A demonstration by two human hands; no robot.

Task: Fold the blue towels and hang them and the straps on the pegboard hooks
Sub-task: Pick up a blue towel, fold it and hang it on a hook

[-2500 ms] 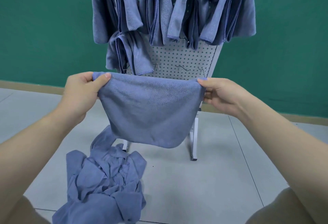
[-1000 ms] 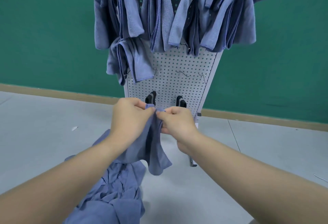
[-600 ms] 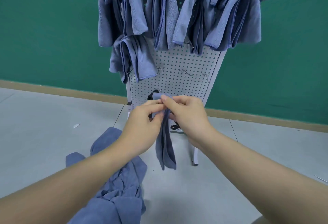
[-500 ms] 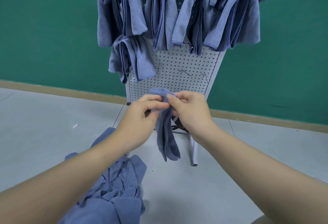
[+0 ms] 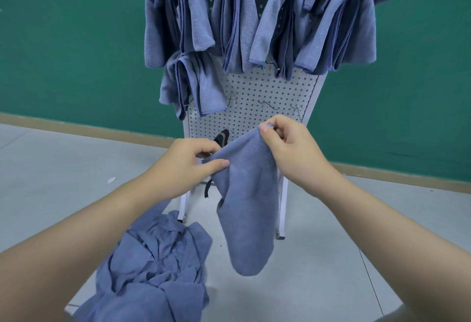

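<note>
Blue folded towel (image 5: 246, 209) hangs before the pegboard's (image 5: 265, 92) lower edge, pinched at its top by left hand (image 5: 190, 165) and right hand (image 5: 289, 148); its layers may slide apart, probably if one pinch loosens.

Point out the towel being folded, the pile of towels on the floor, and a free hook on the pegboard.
folded towel (image 5: 248, 222), head view, middle of the hanging cloth.
towel pile (image 5: 153, 268), head view, centre of the heap.
free hook (image 5: 265, 103), head view, bare metal hook on the board.
</note>
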